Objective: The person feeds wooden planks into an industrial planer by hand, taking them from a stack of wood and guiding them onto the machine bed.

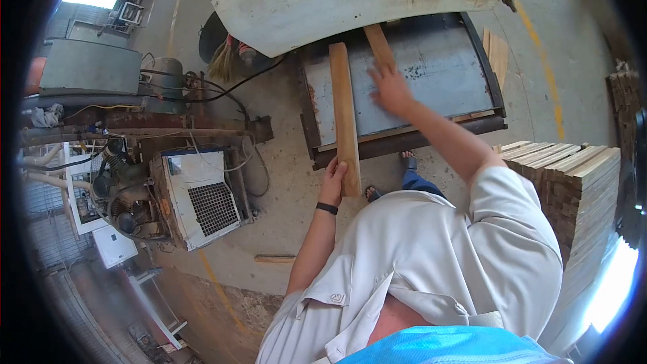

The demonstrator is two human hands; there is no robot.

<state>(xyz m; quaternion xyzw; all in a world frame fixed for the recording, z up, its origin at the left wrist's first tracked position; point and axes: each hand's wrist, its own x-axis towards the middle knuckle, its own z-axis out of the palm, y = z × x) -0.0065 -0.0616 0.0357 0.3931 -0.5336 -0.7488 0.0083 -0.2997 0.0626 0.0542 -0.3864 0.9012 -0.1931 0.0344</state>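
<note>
A long wooden board point(344, 104) lies across the front edge of the grey metal bed point(438, 74), its near end sticking out toward me. My left hand point(334, 178) grips that near end from the left side, thumb on top. A second, shorter-looking wooden piece point(379, 46) lies further right on the bed, its far end running under the pale machine cover point(364, 0). My right hand point(391, 89), slightly blurred, is at the near end of this piece with its fingers spread. Whether it touches the wood cannot be made out.
A tall stack of wooden boards point(573, 175) stands at my right. On the left are a white unit with a black grille point(205, 195), pipes and hoses. A broom point(221, 64) stands by the machine. A thin wood strip point(275, 258) lies on the floor.
</note>
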